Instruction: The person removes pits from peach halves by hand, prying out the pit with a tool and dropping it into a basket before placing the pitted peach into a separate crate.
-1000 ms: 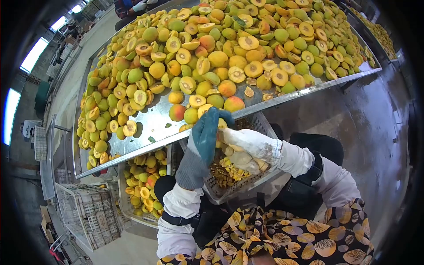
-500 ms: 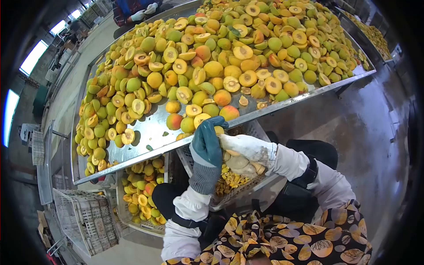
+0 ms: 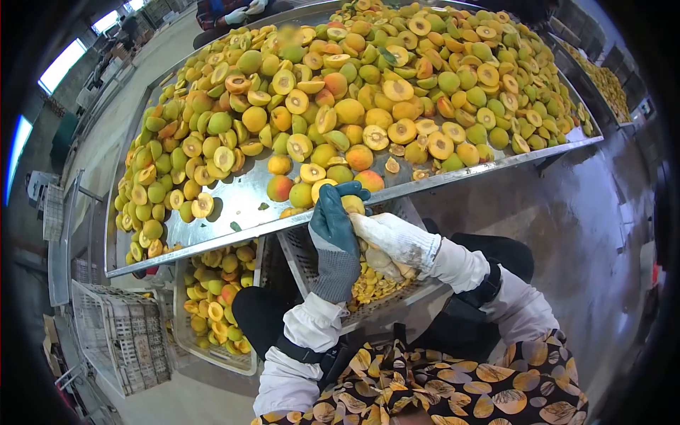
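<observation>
My left hand (image 3: 334, 221), in a teal-coated grey glove, is closed round a yellow fruit piece (image 3: 353, 205) at the metal table's front edge. My right hand (image 3: 397, 241), in a soiled white glove, meets it from the right with its fingers bent; whether it grips anything is hidden. Below both hands is a crate (image 3: 289, 263) with small yellow pieces (image 3: 375, 285) inside. Halved and whole yellow-green fruit (image 3: 350, 111) is heaped on the metal table (image 3: 234, 212) beyond my hands.
A crate of fruit (image 3: 256, 354) stands below the table at the left, with a stacked white crate (image 3: 134, 340) beside it. Across the table, a person's gloved hands (image 3: 244, 13) show at the top. Another fruit-covered table (image 3: 602, 81) is at the far right.
The view has shifted slightly. My hands stay together at the table edge, the left still around the fruit piece, with only small changes in their pose.
</observation>
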